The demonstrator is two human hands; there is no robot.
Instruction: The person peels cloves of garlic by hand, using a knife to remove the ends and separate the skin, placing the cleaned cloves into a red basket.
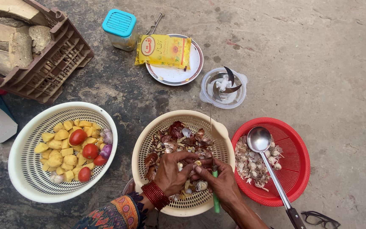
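My left hand [172, 169], with red bangles at the wrist, pinches a small garlic clove [198, 163] over a cream perforated basket [223, 131] full of onion and garlic peels. My right hand [221, 182] grips a green-handled knife [215, 186], its thin blade pointing up and away over the basket, and its fingertips meet the left hand at the clove.
A red basket [295, 169] with garlic peels and a steel ladle [261, 142] sits to the right. A white basket [26, 169] at left holds potato chunks, tomatoes and onions. Farther off are a chopper bowl with blades [224, 87], a plate with a yellow packet [164, 51], a blue-lidded jar [120, 29], a brown crate of wood [43, 63]. Eyeglasses [320, 219] lie at lower right.
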